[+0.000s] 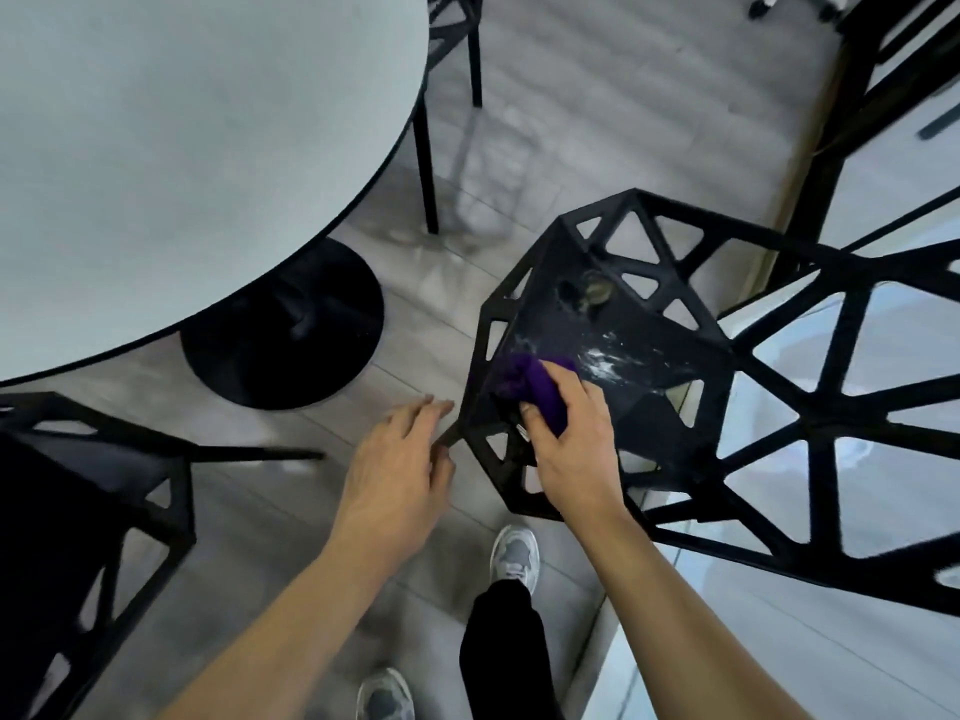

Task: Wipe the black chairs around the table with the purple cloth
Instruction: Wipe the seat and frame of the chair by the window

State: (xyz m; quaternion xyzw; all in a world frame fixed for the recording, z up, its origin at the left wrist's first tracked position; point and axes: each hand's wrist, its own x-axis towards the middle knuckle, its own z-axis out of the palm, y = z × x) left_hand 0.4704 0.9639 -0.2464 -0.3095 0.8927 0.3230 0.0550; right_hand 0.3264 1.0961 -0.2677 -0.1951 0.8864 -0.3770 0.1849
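step in hand: wiping the seat of one black chair (639, 387), the one standing right of the round table (182, 148) and turned away from it, clear of the table's edge. right hand (566, 444) has fingers and thumb curled round the purple cloth (519, 384), which is bunched into a wad and pressed on the part of the seat nearest the table. left hand (400, 459) hangs between table and chair, fingers straight and loosely together, holding nothing; whether its tips touch the chair frame, cannot tell. white smears (605, 358) lie on the seat just past the cloth, on the side away from the table, so this seat looks only part done. next move, by my reading: draw the cloth across those smears with firm pressure, then along the open lattice back, where the struts call for the cloth wrapped round each bar. a second black chair (104, 485) stands at the table's near side and a third chair (452, 23) at its far right; both look untouched, so the task seems early.
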